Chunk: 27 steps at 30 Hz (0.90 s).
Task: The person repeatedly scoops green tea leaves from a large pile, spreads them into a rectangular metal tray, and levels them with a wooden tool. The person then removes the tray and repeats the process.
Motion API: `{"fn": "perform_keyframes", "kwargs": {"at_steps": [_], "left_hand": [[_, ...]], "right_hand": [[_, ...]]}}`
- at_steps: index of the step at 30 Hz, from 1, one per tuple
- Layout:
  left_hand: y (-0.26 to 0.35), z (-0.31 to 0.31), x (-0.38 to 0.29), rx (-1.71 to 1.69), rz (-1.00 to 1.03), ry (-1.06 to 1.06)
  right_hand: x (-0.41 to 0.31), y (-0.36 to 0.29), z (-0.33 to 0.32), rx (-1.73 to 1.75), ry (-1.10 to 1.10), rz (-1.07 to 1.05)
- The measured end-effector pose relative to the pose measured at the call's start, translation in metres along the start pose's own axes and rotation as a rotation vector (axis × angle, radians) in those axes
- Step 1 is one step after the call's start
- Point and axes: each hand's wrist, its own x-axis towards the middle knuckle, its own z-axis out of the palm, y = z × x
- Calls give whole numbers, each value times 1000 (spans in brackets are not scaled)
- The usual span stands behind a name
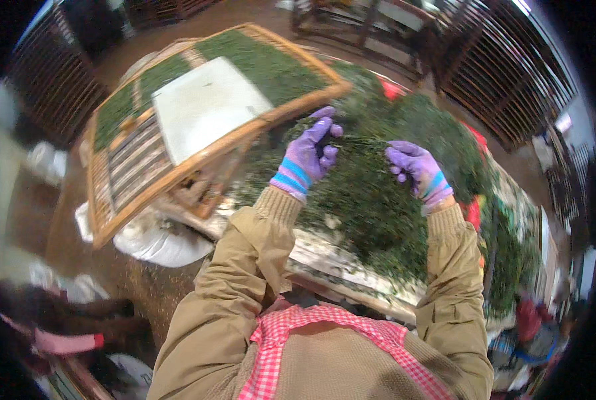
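Both my hands wear purple coated gloves with blue-striped cuffs. A big heap of dark green leafy sprigs lies on the worktable before me. My left hand is curled around some green sprigs beside the near corner of a wooden frame. Thin green stems stretch from it toward my right hand, whose thumb and fingertips are pinched together at their end. At the left a wood-edged tray lies tilted, partly covered with rows of green sprigs; a white rectangular sheet rests on it beside bare slats.
White sacks sit under the tray at the left. Slatted wooden racks stand at the back. More greenery and red pieces lie at the right. A person's pink sleeve shows at lower left.
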Motion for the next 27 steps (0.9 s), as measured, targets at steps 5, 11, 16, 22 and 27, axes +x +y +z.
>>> {"fn": "perform_keyframes", "kwargs": {"at_steps": [5, 11, 16, 22, 27], "left_hand": [[135, -63, -46, 91, 313, 167], [348, -185, -164, 191, 661, 184], [439, -329, -245, 235, 688, 588], [428, -416, -286, 706, 584, 1649], [399, -404, -220, 1275, 1217, 1147]], "right_hand": [[76, -44, 141, -59, -236, -101], [186, -89, 394, -233, -544, -317], [251, -47, 591, -228, -747, -257], [296, 35, 633, -573, -801, -73], [312, 29, 602, -581, -857, -65]]}}
